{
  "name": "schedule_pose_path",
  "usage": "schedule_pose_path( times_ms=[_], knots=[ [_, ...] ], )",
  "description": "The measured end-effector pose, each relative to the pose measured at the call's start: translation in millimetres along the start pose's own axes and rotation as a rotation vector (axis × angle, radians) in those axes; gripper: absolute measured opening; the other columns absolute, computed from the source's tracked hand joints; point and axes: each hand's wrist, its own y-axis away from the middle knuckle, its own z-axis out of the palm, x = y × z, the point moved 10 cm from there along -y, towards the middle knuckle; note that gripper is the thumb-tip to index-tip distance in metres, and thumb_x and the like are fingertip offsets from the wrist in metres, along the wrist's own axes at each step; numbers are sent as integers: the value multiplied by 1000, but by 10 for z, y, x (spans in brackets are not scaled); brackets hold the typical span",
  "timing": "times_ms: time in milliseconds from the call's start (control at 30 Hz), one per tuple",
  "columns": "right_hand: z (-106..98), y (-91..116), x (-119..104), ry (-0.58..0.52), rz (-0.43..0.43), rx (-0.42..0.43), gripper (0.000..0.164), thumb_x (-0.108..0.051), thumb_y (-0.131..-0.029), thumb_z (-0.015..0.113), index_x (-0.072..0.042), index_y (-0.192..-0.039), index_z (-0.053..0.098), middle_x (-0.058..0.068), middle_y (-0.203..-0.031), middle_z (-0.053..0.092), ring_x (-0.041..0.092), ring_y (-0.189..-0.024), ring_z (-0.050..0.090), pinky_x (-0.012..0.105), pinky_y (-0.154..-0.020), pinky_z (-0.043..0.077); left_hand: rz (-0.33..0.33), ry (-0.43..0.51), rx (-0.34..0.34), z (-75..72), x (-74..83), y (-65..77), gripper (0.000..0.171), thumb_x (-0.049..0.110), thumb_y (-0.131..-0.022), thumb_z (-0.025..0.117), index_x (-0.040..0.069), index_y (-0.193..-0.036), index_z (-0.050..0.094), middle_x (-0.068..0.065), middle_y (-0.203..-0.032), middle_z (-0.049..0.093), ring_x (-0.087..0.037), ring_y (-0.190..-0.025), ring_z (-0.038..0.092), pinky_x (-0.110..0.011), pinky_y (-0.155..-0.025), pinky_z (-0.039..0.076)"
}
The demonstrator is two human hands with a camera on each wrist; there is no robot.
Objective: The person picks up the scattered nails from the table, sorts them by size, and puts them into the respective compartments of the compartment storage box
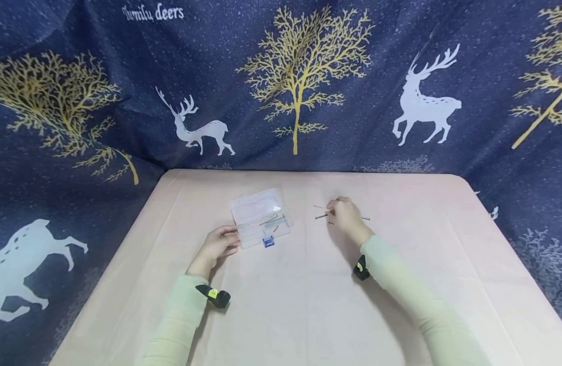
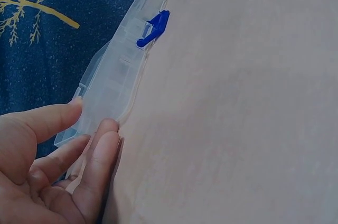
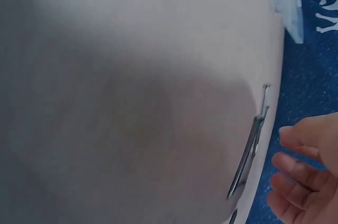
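A clear plastic box (image 1: 250,235) lies with its lid (image 1: 255,204) raised, left of the table's middle. Inside it are a few thin metal nails (image 1: 268,220), and a blue latch (image 2: 154,28) sticks out at its front. My left hand (image 1: 220,242) holds the left end of the box between thumb and fingers. Over several loose nails (image 3: 244,158) to the right of the box hovers my right hand (image 1: 346,216). Its fingers are loosely bent and apart, with nothing visible between them in the right wrist view. The hand covers part of the nails in the head view.
A pale pink cloth covers the table (image 1: 281,305). Behind and beside it hangs a dark blue curtain (image 1: 262,127) printed with white deer and golden trees. A black wrist camera (image 1: 213,296) is strapped to the left sleeve, another (image 1: 361,268) to the right.
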Motion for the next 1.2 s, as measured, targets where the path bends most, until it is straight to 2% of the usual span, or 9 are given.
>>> schedule_pose_path(
  times_ms=[133, 433, 567, 733, 900, 1033, 1200],
  knots=[
    [26, 17, 49, 116, -19, -26, 10, -4, -83, 68, -2, -92, 72, 13, -86, 63, 31, -84, 58, 42, -71, 56, 2, 2, -8, -9, -7, -1, 46, 6, -92, 56, -6, -134, 44, -28, -128, 53, -7, -79, 63, -26, -76, 60],
    [168, 39, -35, 308, -139, -95, 9, -5, -86, 66, -2, -92, 72, 13, -92, 67, 29, -89, 62, 38, -75, 59, -2, -2, -11, -20, 10, 7, 47, 8, -93, 57, -6, -136, 42, -30, -130, 51, -7, -80, 63, -28, -78, 60],
    [193, 25, -95, 408, -186, -111, 10, -11, -83, 70, -4, -89, 72, 10, -89, 67, 25, -82, 61, 34, -71, 59, 8, 9, -12, -26, -3, -10, 46, 8, -92, 56, -6, -134, 44, -30, -130, 52, -7, -79, 63, -27, -77, 60],
    [210, 17, -164, 530, -266, -107, 12, -7, -78, 74, -5, -90, 72, 8, -89, 68, 20, -78, 59, 30, -69, 57, 19, 19, -19, -21, 5, -9, 45, 6, -92, 56, -7, -134, 44, -29, -130, 52, -7, -80, 63, -26, -77, 60],
    [245, 11, -238, 612, -364, -101, 13, -2, -77, 73, -7, -89, 70, 6, -89, 67, 20, -81, 58, 29, -69, 56, 20, 4, -14, -29, 9, -19, 45, 5, -92, 56, -7, -133, 44, -29, -130, 52, -6, -79, 63, -25, -76, 60],
    [301, 10, -305, 682, -458, -110, 14, -3, -80, 70, -6, -93, 69, 8, -94, 67, 21, -89, 61, 30, -76, 58, 16, 7, -8, -38, 1, -28, 46, 6, -92, 57, -7, -134, 44, -29, -130, 52, -6, -80, 63, -24, -76, 60],
    [372, -1, -287, 669, -478, -154, 20, -9, -84, 68, -3, -102, 66, 11, -102, 65, 25, -97, 61, 34, -80, 58, 13, 10, -8, -26, 2, -16, 45, 6, -91, 57, -7, -133, 45, -29, -128, 54, -7, -80, 63, -25, -75, 60]
  ],
)
